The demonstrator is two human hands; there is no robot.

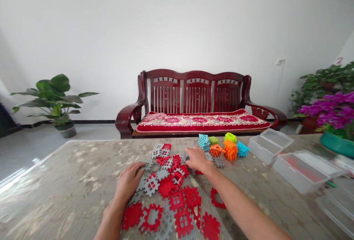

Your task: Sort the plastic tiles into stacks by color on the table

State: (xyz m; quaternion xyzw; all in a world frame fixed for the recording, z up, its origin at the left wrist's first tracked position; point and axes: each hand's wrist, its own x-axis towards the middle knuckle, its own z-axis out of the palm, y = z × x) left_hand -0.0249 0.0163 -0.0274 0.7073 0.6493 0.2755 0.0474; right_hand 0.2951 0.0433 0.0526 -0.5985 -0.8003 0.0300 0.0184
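Observation:
Red and grey interlocking plastic tiles lie spread over the table, among them a solid red tile [132, 216] and a red window tile [183, 222]. At the left edge of the pile, my left hand [129, 179] rests beside grey tiles, its fingertips touching or close to one. My right hand [197, 158] reaches over the far right part of the pile, index finger stretched out, the other fingers bent near a grey tile. Whether it holds that tile is hidden.
Blue, green and orange joined pieces [230, 150] stand at the table's far side. Clear plastic boxes [264, 149] and a pot with purple flowers [339, 144] are on the right. Beyond the table [63, 181] stands a wooden bench [197, 74].

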